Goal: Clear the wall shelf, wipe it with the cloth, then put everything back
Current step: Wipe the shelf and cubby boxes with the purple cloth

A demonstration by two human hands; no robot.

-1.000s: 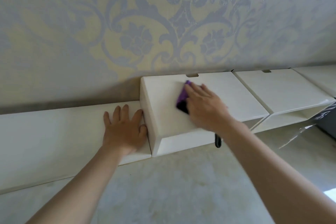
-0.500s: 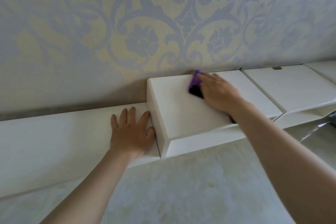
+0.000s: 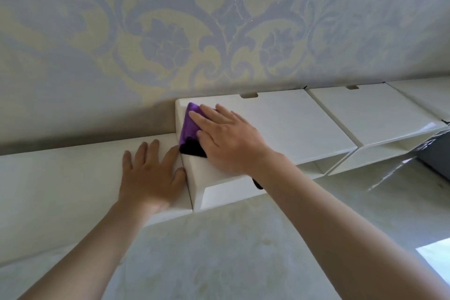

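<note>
here the wall shelf (image 3: 292, 124) runs left to right, its top bare. on the lower ledge (image 3: 60, 178) beside it the left hand (image 3: 151, 173) rests flat, fingers spread. the right hand (image 3: 229, 139) presses straight, slightly spread fingers (image 3: 207, 119) on the purple cloth (image 3: 188, 124) at the shelf's left end; most of the top lies rightward.

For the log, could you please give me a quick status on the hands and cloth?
Left hand flat on ledge. Right hand presses cloth on shelf. No obstacle seen.
</note>
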